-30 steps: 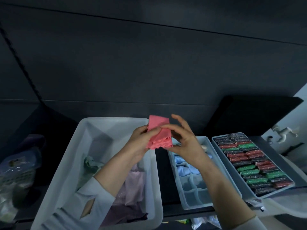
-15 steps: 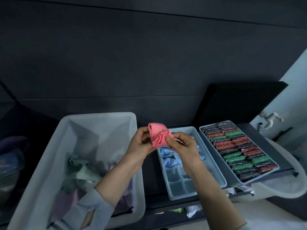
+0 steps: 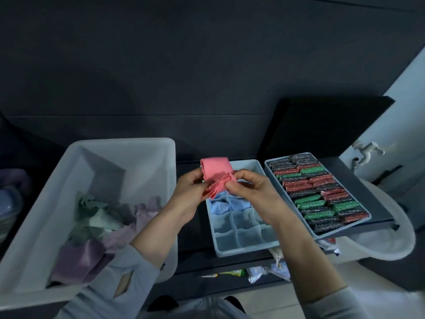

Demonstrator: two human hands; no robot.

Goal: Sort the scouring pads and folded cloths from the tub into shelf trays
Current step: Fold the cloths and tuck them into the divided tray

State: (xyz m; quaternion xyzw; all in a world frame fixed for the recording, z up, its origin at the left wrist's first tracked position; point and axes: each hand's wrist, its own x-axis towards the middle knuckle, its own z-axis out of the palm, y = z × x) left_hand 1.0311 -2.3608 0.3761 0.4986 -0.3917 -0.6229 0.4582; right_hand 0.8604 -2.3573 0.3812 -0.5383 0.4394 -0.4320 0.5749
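We folded a pink cloth (image 3: 215, 174) above the divided tray (image 3: 247, 248).
Both hands, left (image 3: 189, 195) and right (image 3: 251, 192), pinched its limp, light folds (best held there).

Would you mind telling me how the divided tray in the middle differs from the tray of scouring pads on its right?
The divided tray is split into small cells; the scouring pad tray shows no dividers. The divided tray holds only a few blue cloths, with its near cells bare, while the scouring pad tray is packed end to end with red, green and black pads. Both are pale, rectangular and lie side by side.
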